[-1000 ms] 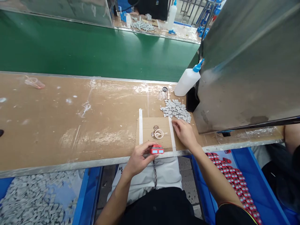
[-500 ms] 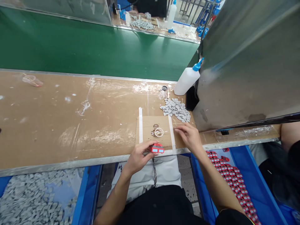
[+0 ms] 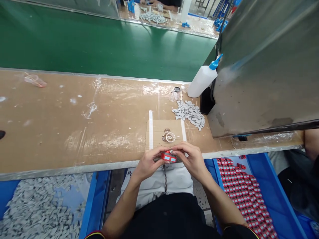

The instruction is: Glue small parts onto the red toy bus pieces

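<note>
My left hand [image 3: 149,163] grips a small red toy vehicle [image 3: 169,156] with pale blue windows, just over the front edge of the bench. Against the toy's right upper side, my right hand [image 3: 191,159] has its fingers pinched together, and a small grey bit shows at its fingertips. Beyond the hands lies a cardboard sheet [image 3: 157,127] with white tape strips at its sides. On the sheet stands a small round cup [image 3: 170,137] with a thin stick in it, beside brown smears. A pile of small grey pieces [image 3: 190,113] lies behind the sheet, to the right.
A white bottle with a blue nozzle [image 3: 202,81] stands at the back, near a metal panel [image 3: 259,73]. Blue bins below hold grey pieces [image 3: 45,205] at left and red toys [image 3: 245,192] at right. A green belt [image 3: 99,49] runs behind. A person's hands show across it.
My right hand has moved left from beside the taped sheet to the red toy. The toy has tilted slightly in my left hand. The view has shifted a little.
</note>
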`<state>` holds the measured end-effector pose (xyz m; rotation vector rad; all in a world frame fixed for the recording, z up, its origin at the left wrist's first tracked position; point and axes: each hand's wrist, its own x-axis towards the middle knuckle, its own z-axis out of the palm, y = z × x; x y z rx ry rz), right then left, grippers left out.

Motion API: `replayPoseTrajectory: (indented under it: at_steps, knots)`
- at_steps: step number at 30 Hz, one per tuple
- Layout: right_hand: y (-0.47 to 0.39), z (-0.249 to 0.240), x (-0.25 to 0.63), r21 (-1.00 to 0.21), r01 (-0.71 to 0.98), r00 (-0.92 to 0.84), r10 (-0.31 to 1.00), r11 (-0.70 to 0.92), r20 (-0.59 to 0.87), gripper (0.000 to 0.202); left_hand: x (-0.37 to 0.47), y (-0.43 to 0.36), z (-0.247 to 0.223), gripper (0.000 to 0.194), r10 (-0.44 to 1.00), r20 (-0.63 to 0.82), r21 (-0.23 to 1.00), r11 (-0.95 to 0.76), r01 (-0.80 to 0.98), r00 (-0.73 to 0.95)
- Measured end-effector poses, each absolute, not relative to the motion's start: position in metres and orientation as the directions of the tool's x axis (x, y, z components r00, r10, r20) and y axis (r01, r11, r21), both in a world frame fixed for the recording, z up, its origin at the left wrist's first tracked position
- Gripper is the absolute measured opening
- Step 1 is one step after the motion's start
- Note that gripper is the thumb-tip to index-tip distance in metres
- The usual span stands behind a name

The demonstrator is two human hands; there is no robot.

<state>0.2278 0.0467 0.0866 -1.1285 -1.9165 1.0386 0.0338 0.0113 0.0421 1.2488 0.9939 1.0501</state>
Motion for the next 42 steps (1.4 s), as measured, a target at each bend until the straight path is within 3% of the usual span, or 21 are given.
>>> replayPoseTrajectory:
  at_steps: [6, 16, 23, 29, 35, 42]
  knots:
    - [0.048, 0.088, 0.228, -0.851, 0.374, -0.445, 0.876, 0.369, 0.184, 0.015, 0.033, 0.012, 0.042, 0.027, 0.974, 0.020, 0.999, -0.013, -0.033, 0.225]
    - [0.044, 0.093, 0.228, -0.752, 0.528, -0.508, 0.856, 0.394, 0.092, 0.022, 0.031, 0.008, 0.035, 0.027, 0.969, 0.114, 0.971, -0.155, 0.183, 0.217]
    - [0.036, 0.093, 0.233, -0.836, 0.445, -0.559, 0.829, 0.321, 0.021, 0.017, 0.029, 0.005, 0.031, 0.022, 0.944, 0.239, 0.918, -0.297, 0.262, 0.229]
    - [0.031, 0.088, 0.235, -0.859, 0.432, -0.497, 0.868, 0.274, 0.027, 0.015, 0.032, 0.007, 0.036, 0.023, 0.940, 0.215, 0.907, -0.293, 0.302, 0.265]
    - [0.049, 0.087, 0.240, -0.941, 0.334, -0.543, 0.827, 0.050, -0.149, 0.013, 0.030, 0.006, 0.032, 0.035, 0.960, 0.119, 0.957, -0.179, 0.228, 0.252]
    - [0.051, 0.084, 0.239, -0.960, 0.217, -0.610, 0.744, -0.177, -0.274, 0.033, 0.028, 0.007, 0.027, 0.029, 0.914, 0.250, 0.899, -0.342, 0.274, 0.321]
